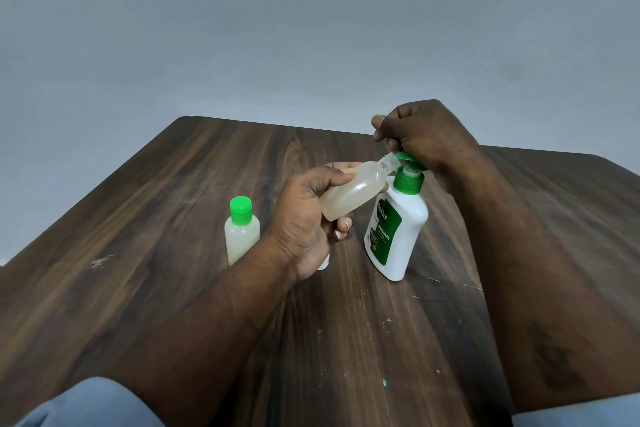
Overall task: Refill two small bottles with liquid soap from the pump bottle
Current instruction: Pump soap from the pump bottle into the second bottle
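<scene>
A white pump bottle [398,229] with a green label and green pump head stands on the dark wooden table [173,218]. My right hand [426,139] rests closed over the pump head from above. My left hand [304,218] grips an uncapped small translucent bottle [349,196], tilted so its open neck meets the green pump nozzle. Pale liquid shows inside it. A second small bottle [241,230] with a green cap stands upright to the left, partly hidden behind my left forearm.
A small white object [323,263] peeks out under my left hand on the table; what it is cannot be told. A plain grey wall rises behind the table's far edge. My blue-clad knees show at the bottom corners.
</scene>
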